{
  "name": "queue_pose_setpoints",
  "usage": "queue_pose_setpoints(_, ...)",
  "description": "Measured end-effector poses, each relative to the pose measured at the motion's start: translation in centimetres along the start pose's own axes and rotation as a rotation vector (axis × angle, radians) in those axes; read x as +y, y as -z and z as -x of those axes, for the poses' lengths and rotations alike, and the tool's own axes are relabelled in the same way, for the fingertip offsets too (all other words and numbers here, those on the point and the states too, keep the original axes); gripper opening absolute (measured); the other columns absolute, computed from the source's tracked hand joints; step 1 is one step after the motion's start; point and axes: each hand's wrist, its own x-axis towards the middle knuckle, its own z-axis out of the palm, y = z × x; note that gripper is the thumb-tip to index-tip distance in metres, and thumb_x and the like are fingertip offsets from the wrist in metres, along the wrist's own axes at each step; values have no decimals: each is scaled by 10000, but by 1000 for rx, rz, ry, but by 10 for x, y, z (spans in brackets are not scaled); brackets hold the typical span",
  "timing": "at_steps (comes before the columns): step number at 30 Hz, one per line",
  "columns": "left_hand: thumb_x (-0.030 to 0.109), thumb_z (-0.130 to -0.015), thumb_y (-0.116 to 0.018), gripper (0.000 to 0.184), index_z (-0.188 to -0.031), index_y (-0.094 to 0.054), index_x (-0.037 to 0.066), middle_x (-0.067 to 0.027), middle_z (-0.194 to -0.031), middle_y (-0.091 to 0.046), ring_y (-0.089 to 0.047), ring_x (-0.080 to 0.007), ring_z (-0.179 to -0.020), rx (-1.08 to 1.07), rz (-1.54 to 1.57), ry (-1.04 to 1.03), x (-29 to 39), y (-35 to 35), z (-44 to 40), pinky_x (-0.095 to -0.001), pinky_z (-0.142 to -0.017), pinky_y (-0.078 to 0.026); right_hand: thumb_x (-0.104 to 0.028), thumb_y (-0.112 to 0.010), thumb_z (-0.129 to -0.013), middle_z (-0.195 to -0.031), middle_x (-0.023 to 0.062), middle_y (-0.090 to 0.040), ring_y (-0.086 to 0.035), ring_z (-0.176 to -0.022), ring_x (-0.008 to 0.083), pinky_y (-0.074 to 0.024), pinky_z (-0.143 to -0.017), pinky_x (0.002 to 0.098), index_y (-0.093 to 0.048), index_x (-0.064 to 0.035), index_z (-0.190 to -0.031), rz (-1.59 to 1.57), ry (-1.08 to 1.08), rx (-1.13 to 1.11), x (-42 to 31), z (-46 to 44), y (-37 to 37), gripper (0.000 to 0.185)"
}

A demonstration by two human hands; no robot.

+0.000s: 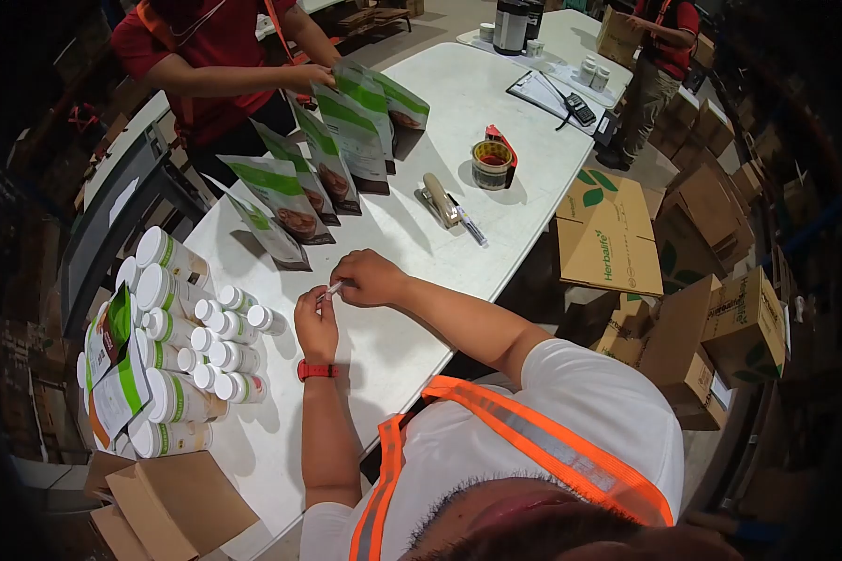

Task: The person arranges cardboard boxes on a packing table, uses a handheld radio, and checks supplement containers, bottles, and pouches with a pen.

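Note:
My left hand (316, 327), with a red band at its wrist, is raised over the white table (398, 341). Its fingers pinch a small white piece (334, 288). The fingertips of my right hand (370, 278) close on the same piece from the other side. Left of my hands stand several white bottles (239, 329) and larger tubs (173, 395) with green bands. Beyond my hands stand several green and white pouches (281, 196). A co-worker's hand (307, 79) touches the rear ones.
A tape roll (491, 165), a stapler-like tool (437, 198) and a pen (470, 227) lie to the right. Farther back are a clipboard (536, 90) and a handheld device (578, 109). Cardboard boxes (610, 234) fill the right side; open cardboard (180, 505) sits front left. Another person (662, 65) stands behind.

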Motion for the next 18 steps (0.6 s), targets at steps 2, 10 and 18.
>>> queue_pose_setpoints(2, 84, -995, -633, 205, -1165, -699, -8, -166, -1073, -689, -681, -299, -914, 4, -31, -43, -3, -1, 0, -364, -773, -574, -189, -706, -779, -875, 124, -711, -677, -900, 358, -543, -842, 466, -753, -80, -958, -5, -4, 0, 1, 0, -1, 215)
queue_pose_setpoints(10, 49, -1001, -593, 262, -1247, -672, 7, -155, -1096, -680, -664, -284, -939, 30, 37, -54, -18, -11, -1, -372, -845, -542, -164, -703, -781, -893, 125, -712, -674, -912, 358, -545, -849, 466, -753, -85, -964, -21, -56, 3, 1, 1, 3, 206)
queue_pose_setpoints(18, 15, -973, -592, 243, -1195, -691, -8, -205, -1070, -693, -663, -381, -928, 39, -40, -90, -6, -2, -1, -451, -846, -536, -130, -690, -777, -903, 125, -718, -680, -894, 350, -555, -813, 461, -742, -53, -964, -75, -18, 17, 0, -2, 3, 209)
